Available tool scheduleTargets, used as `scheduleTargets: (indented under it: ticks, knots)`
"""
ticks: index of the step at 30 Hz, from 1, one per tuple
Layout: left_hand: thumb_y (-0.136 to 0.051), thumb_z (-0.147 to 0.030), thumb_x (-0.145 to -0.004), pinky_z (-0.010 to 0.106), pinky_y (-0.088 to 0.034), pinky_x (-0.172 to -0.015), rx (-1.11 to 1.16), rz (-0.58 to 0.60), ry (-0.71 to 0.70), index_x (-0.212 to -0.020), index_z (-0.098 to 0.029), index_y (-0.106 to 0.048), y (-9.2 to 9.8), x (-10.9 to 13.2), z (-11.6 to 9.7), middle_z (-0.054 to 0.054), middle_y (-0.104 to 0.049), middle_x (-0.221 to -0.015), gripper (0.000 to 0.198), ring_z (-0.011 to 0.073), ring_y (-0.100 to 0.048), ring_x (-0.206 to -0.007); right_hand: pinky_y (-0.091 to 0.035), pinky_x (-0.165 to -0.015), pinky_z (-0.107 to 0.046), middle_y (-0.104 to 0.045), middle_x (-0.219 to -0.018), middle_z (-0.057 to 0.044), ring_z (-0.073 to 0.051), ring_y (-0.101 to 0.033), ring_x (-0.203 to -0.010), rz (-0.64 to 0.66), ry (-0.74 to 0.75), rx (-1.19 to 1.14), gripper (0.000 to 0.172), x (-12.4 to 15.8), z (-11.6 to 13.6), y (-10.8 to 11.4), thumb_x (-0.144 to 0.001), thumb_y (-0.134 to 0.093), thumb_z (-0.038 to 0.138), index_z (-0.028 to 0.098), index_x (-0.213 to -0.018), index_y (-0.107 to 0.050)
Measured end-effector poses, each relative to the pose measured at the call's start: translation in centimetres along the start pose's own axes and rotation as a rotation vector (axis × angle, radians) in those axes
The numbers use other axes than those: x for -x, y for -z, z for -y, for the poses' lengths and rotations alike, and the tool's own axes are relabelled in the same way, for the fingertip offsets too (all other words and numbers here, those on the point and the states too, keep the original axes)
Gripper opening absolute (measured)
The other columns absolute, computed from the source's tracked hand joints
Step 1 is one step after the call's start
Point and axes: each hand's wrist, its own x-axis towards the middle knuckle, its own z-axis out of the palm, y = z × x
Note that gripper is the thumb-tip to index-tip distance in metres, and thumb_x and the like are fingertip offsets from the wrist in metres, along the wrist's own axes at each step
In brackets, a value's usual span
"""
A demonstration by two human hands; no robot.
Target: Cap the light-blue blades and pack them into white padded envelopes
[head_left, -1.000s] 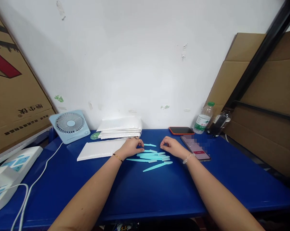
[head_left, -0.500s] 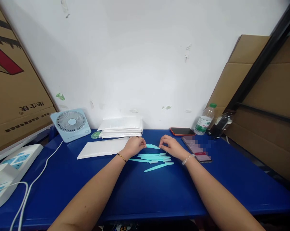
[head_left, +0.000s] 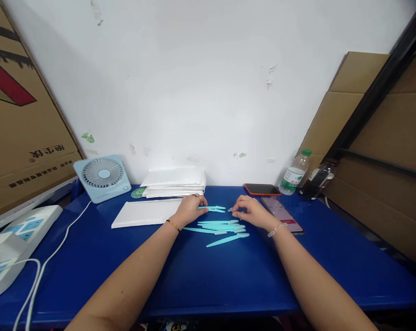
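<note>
My left hand [head_left: 193, 208] pinches the handle ends of turquoise eyebrow razors [head_left: 215, 209], at least two of them, whose blade ends point right. A short distance to the right, the fingers of my right hand [head_left: 246, 210] are closed on a small translucent cap [head_left: 230, 210]. Between the cap and the razors there is a gap. Just below my hands, several more turquoise razors [head_left: 220, 225] lie in a loose pile on the blue table [head_left: 225, 280]. One separate razor [head_left: 228, 239] lies slanted, nearest to me.
White padded envelopes [head_left: 175, 181] are stacked by the wall, with a single envelope [head_left: 144, 213] in front. A small blue fan [head_left: 103, 177] and a power strip [head_left: 28, 239] stand left. Right are two phones [head_left: 262, 189] [head_left: 284, 214], a water bottle [head_left: 293, 174] and a dark bottle [head_left: 318, 178].
My right hand has moved slightly right, away from the razors, with the translucent cap now showing in its fingers. The razors in my left hand have shifted a little left.
</note>
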Motion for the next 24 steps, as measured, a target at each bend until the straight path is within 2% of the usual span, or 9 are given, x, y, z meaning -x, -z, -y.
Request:
scheduleTargets:
  ticks: [5, 8, 12, 16, 19, 22, 24]
  knots:
    - [-0.058, -0.046, -0.079, 0.026, -0.039, -0.074, -0.021, 0.127, -0.127, -0.085, -0.022, -0.066, 0.1, 0.4, -1.3, 0.000, -0.064, -0.083, 0.026, 0.0163, -0.058, -0.084, -0.035, -0.082, -0.035, -0.058, -0.092, -0.002, -0.019, -0.052, -0.089, 0.126, 0.042, 0.030, 0.011, 0.0, 0.5, -0.7, -0.077, -0.067, 0.033, 0.023, -0.082, -0.065]
    - [-0.059, -0.043, -0.079, 0.026, -0.038, -0.072, -0.066, 0.183, -0.153, -0.085, -0.022, -0.066, -0.1, 0.4, -1.6, 0.001, -0.065, -0.085, 0.023, 0.0167, -0.059, -0.084, -0.036, -0.080, -0.033, -0.056, -0.092, -0.003, -0.019, -0.052, -0.088, 0.138, 0.025, 0.021, 0.008, -0.1, 0.4, -1.1, -0.078, -0.065, 0.029, 0.021, -0.080, -0.063]
    - [-0.058, -0.037, -0.081, 0.026, -0.036, -0.070, -0.097, 0.177, -0.155, -0.080, -0.021, -0.066, -0.2, 0.2, -1.8, 0.001, -0.067, -0.085, 0.018, 0.0166, -0.059, -0.081, -0.036, -0.080, -0.032, -0.056, -0.090, -0.003, -0.018, -0.052, -0.088, 0.111, 0.023, 0.031, 0.006, -0.2, 0.5, -1.1, -0.079, -0.065, 0.025, 0.020, -0.077, -0.062]
    - [-0.060, -0.038, -0.079, 0.024, -0.035, -0.064, -0.059, 0.165, -0.095, -0.074, -0.022, -0.066, 0.3, 0.0, -1.9, -0.001, -0.068, -0.078, 0.018, 0.0146, -0.059, -0.072, -0.037, -0.080, -0.031, -0.057, -0.090, -0.002, -0.017, -0.053, -0.088, 0.023, 0.050, 0.066, 0.007, -0.5, 0.4, -0.9, -0.078, -0.067, 0.024, 0.020, -0.076, -0.061]
    - [-0.061, -0.039, -0.077, 0.024, -0.035, -0.062, -0.064, 0.154, -0.039, -0.074, -0.023, -0.067, 0.7, 0.0, -1.2, -0.002, -0.067, -0.074, 0.017, 0.0144, -0.058, -0.069, -0.037, -0.079, -0.030, -0.058, -0.088, -0.002, -0.017, -0.054, -0.088, -0.017, 0.048, 0.088, 0.008, -0.5, -0.3, -0.7, -0.077, -0.067, 0.022, 0.019, -0.073, -0.062]
    - [-0.058, -0.037, -0.079, 0.024, -0.036, -0.063, -0.074, 0.126, 0.049, -0.077, -0.023, -0.068, 1.0, 0.1, 0.1, -0.001, -0.068, -0.076, 0.017, 0.0156, -0.060, -0.072, -0.039, -0.075, -0.028, -0.057, -0.089, -0.002, -0.016, -0.055, -0.083, -0.055, -0.018, 0.078, 0.007, -0.3, -1.0, -0.5, -0.076, -0.068, 0.023, 0.019, -0.073, -0.063]
    - [-0.059, -0.038, -0.077, 0.025, -0.038, -0.066, -0.068, 0.106, 0.080, -0.086, -0.024, -0.068, 1.1, 0.3, 0.6, -0.001, -0.068, -0.083, 0.019, 0.0170, -0.060, -0.079, -0.040, -0.073, -0.027, -0.057, -0.092, -0.002, -0.015, -0.056, -0.079, -0.062, -0.044, 0.038, 0.007, 0.0, -1.3, -0.3, -0.077, -0.066, 0.027, 0.020, -0.077, -0.065]
